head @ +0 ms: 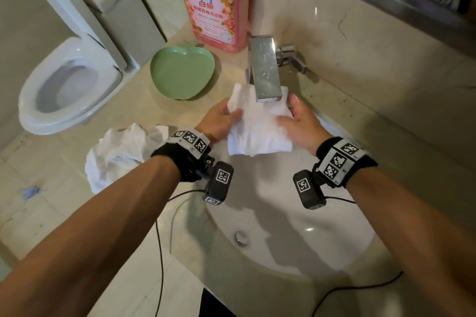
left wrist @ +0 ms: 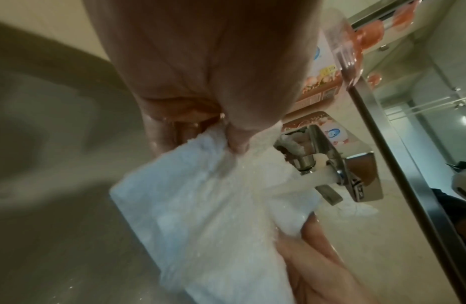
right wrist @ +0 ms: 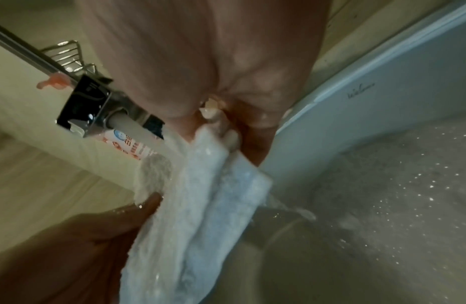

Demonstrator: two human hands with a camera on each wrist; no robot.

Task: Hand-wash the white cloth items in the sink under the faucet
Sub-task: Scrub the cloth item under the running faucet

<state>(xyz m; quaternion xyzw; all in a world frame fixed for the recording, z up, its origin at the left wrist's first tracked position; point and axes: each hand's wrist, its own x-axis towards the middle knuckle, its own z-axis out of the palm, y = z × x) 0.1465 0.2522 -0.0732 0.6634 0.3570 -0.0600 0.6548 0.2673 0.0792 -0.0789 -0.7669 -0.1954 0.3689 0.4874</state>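
Note:
A folded white cloth (head: 257, 126) hangs over the white sink (head: 296, 234), its top edge under the square chrome faucet (head: 265, 69). My left hand (head: 221, 116) pinches the cloth's left edge between thumb and fingers. My right hand (head: 296, 121) grips its right edge, fingers curled into the fabric. In the left wrist view water runs from the faucet (left wrist: 330, 164) onto the wet cloth (left wrist: 200, 205). In the right wrist view the stream lands on the cloth (right wrist: 200, 205) just below my fingers (right wrist: 231, 137). A second crumpled white cloth (head: 118, 152) lies on the counter to the left.
A pink detergent bottle (head: 213, 0) stands behind a green apple-shaped dish (head: 180, 72) on the beige counter, left of the faucet. A toilet (head: 69, 80) sits beyond the counter's left edge. The sink drain (head: 240, 237) lies below the hands. Thin black cables trail from both wrist cameras.

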